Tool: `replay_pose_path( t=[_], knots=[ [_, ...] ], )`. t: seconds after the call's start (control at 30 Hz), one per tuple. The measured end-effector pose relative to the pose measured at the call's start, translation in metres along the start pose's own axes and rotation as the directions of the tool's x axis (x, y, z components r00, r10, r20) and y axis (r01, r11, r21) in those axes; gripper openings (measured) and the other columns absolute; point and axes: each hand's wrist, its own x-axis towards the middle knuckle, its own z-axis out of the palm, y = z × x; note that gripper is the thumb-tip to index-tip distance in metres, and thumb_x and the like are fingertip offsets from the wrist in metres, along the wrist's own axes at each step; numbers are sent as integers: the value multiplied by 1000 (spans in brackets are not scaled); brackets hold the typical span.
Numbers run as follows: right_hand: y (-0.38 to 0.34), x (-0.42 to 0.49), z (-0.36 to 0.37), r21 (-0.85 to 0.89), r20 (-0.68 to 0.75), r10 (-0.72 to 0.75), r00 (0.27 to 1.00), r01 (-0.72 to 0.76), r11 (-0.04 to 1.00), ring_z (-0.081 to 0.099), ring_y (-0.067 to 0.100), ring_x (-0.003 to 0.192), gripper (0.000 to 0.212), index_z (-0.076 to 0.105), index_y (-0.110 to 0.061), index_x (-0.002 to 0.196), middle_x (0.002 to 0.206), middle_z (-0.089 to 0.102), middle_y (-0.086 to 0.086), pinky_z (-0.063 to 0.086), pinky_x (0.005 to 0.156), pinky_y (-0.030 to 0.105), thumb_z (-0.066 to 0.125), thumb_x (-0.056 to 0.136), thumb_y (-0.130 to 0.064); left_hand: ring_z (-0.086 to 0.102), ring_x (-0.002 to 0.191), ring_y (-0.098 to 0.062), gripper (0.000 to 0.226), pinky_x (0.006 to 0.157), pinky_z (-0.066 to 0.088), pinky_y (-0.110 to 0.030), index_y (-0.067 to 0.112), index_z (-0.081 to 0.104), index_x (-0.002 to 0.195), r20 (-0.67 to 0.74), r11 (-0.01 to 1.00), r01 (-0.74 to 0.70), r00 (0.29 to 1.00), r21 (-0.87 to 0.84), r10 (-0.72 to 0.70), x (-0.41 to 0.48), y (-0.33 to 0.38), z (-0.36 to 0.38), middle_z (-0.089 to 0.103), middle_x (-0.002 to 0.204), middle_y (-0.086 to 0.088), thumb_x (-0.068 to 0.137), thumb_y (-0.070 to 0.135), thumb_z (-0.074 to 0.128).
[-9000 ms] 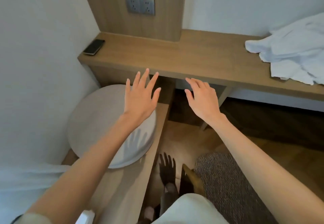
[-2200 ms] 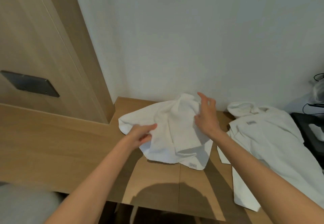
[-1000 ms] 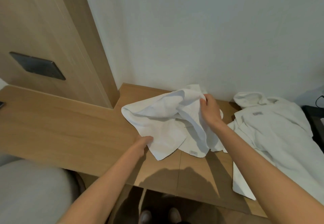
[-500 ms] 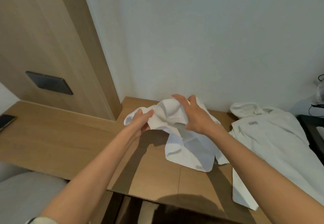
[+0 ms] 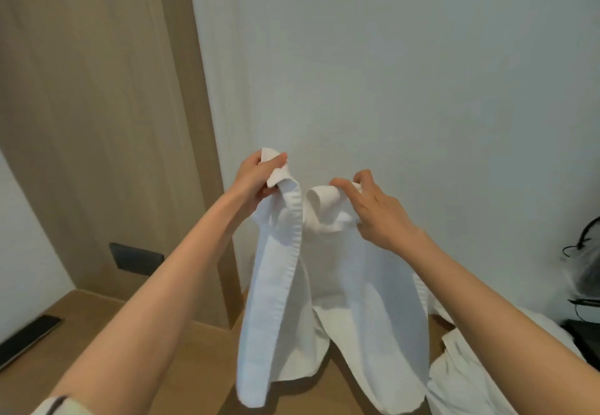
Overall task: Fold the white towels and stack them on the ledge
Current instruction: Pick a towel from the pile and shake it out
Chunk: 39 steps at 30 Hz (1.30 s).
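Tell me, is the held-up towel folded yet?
Not folded: the towel hangs loose and rumpled from the left hand and right hand, which grip its top edge.

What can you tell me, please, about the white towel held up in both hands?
The towel is white, soft terry-like cloth with a ribbed hem down one edge. It hangs unfolded and creased, its top edge gripped by the left hand and the right hand. Its lower end reaches the wooden ledge; contact is unclear.

Both your forearms reach forward and up, your left hand (image 5: pixel 256 176) and right hand (image 5: pixel 373 210) close together at chest height, each pinching a corner of the towel (image 5: pixel 324 301).
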Motion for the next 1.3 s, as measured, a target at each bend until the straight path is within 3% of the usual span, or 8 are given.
replay_pose_path(
  t=[0.17, 0.3, 0.53, 0.67, 0.87, 1.0, 1.1, 1.3],
  knots=[
    [-7, 5, -9, 617, 210, 213, 954, -298, 728, 57, 31, 98, 38, 37, -28, 120, 115, 53, 5, 46, 79, 39, 50, 84, -29, 51, 50, -5, 14, 42, 40, -13, 13, 55, 80, -17, 998, 30, 999, 47, -29, -9, -11, -2, 51, 69, -2, 94, 16, 57],
    [-8, -5, 6, 511, 272, 365, 890, -455, 729, 60, 35, 96, 24, 51, -19, 67, 98, 66, 18, 38, 67, 31, 47, 90, -27, 51, 63, -11, 16, 58, 42, -22, 11, 53, 80, -66, 989, 141, 988, 53, -137, -18, -38, -10, 53, 75, -5, 95, 15, 55],
    [12, 10, 7, 758, 151, 859, 490, -615, 218, 61, 37, 98, 34, 64, -3, 87, 101, 66, 23, 42, 73, 31, 50, 92, -34, 54, 62, -11, 20, 46, 48, -14, 9, 51, 75, -95, 964, 221, 967, -146, -236, -18, -51, -13, 53, 71, -6, 94, 8, 54],
    [-7, 17, 16, 711, 243, 659, 712, -593, 379, 59, 40, 106, 37, 65, 3, 106, 111, 64, 25, 49, 91, 49, 42, 97, -26, 59, 60, -11, 16, 45, 51, -17, 6, 54, 78, 20, 918, 349, 936, -190, -352, -20, -61, -2, 56, 75, -8, 94, 9, 56],
    [-21, -5, 31, 595, 226, 299, 927, -374, 711, 51, 22, 71, 30, 46, -17, 74, 73, 54, 1, 38, 59, 32, 46, 97, -35, 61, 54, -12, 14, 41, 50, -18, 5, 56, 80, 81, 853, 468, 883, -232, -463, -21, -85, 27, 56, 72, -8, 93, 7, 57],
    [-18, -12, 25, 544, 109, 159, 981, -193, 817, 39, 17, 55, 46, 40, -18, 57, 53, 43, -3, 29, 55, 34, 48, 96, -42, 61, 46, -9, 19, 45, 54, -20, 5, 57, 74, 171, 771, 582, 813, -260, -556, -17, -99, 37, 57, 60, -5, 92, 4, 56],
    [-11, -21, 26, 551, 118, 72, 990, -125, 825, 48, 9, 63, 23, 63, -22, 86, 66, 56, -10, 37, 63, 28, 47, 98, -35, 63, 48, -13, 22, 52, 57, -24, 2, 58, 69, 223, 669, 661, 748, -340, -625, -11, -106, 40, 58, 50, -4, 90, -3, 54],
    [0, -38, 35, 636, 180, 36, 983, -144, 758, 59, 2, 79, 18, 56, -33, 112, 89, 67, -10, 47, 68, 22, 49, 96, -35, 59, 67, -22, 23, 50, 57, -27, -5, 56, 68, 229, 565, 718, 679, -405, -698, 0, -110, 45, 58, 66, -11, 86, -12, 44]
  ],
)
